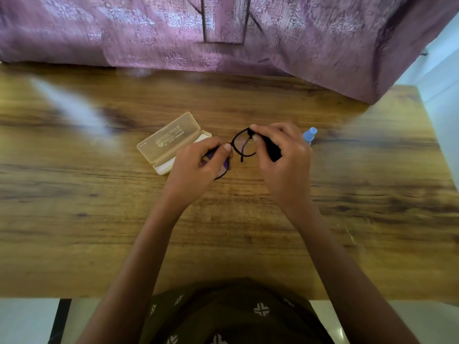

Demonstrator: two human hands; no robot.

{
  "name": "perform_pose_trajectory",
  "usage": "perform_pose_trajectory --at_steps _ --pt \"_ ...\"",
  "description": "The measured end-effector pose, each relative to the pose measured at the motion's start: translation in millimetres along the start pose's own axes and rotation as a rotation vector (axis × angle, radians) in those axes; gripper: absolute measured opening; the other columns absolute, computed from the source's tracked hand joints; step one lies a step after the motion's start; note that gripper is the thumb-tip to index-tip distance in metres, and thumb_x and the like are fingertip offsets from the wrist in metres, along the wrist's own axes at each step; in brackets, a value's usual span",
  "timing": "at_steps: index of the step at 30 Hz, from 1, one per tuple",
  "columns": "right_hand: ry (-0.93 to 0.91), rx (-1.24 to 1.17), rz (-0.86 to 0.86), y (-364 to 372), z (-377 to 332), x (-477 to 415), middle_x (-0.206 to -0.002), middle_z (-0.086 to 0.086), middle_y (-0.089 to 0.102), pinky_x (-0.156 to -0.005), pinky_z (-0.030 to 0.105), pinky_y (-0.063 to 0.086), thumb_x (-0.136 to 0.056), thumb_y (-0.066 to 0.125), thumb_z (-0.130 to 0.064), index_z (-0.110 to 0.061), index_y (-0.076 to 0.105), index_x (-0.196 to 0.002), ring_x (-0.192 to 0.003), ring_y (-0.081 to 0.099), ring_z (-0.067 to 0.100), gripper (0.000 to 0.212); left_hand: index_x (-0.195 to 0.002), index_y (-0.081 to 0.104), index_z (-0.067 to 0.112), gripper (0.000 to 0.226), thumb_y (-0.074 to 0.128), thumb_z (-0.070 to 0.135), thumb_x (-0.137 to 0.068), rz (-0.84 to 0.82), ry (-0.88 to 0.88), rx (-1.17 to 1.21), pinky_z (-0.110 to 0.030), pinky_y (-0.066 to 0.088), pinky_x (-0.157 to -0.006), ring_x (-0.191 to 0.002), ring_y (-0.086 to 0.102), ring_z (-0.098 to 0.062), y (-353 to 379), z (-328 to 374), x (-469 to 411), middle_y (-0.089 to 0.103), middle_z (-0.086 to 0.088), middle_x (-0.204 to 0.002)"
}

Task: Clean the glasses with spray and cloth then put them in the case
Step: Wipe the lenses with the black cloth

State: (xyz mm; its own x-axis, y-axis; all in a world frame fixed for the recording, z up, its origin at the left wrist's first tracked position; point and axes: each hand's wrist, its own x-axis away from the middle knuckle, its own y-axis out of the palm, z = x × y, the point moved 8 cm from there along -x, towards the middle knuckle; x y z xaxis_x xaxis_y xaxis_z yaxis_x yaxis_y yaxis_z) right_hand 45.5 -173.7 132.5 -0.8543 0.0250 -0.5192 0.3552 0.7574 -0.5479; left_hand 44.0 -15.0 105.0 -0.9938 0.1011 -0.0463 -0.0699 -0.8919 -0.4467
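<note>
Black-framed glasses are held above the middle of the wooden table. My left hand grips the left lens and the bridge. My right hand pinches a black cloth over the top edge of the right lens. A translucent beige glasses case lies open on the table just left of my left hand, lid tipped back. A small blue spray bottle stands behind my right hand, mostly hidden by it.
A purple patterned curtain hangs along the table's far edge. The table's right edge runs beside a pale wall. My patterned dark clothing shows at the near edge.
</note>
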Motion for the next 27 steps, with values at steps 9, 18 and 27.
perform_pose_trajectory --at_steps 9,18,27 --pt "0.036 -0.034 -0.004 -8 7 12 -0.097 0.007 0.068 -0.080 0.025 0.054 -0.091 0.067 -0.004 -0.003 0.074 -0.107 -0.089 0.066 0.017 0.017 -0.072 0.061 0.028 0.029 0.053 0.020 -0.099 0.009 0.014 0.012 -0.016 0.037 -0.061 -0.063 0.051 -0.006 1 4 1 0.056 0.016 -0.061" --pt "-0.103 -0.049 -0.034 2 -18 21 -0.095 0.011 0.068 -0.080 0.031 0.053 -0.088 0.068 0.000 0.001 0.074 -0.106 -0.088 0.064 0.021 0.018 -0.073 0.059 0.032 0.030 0.054 0.019 -0.099 0.018 0.034 -0.002 -0.023 0.038 -0.059 -0.062 0.051 -0.007 -2 6 -3 0.055 0.010 -0.063" --pt "-0.023 -0.044 0.020 -6 2 8 -0.093 0.009 0.066 -0.074 0.031 0.054 -0.090 0.067 -0.003 -0.001 0.074 -0.106 -0.084 0.064 0.021 0.017 -0.080 0.066 0.021 0.023 0.054 0.021 -0.099 0.000 0.022 -0.018 -0.026 0.045 -0.064 -0.064 0.054 -0.005 -4 5 -4 0.058 0.011 -0.065"
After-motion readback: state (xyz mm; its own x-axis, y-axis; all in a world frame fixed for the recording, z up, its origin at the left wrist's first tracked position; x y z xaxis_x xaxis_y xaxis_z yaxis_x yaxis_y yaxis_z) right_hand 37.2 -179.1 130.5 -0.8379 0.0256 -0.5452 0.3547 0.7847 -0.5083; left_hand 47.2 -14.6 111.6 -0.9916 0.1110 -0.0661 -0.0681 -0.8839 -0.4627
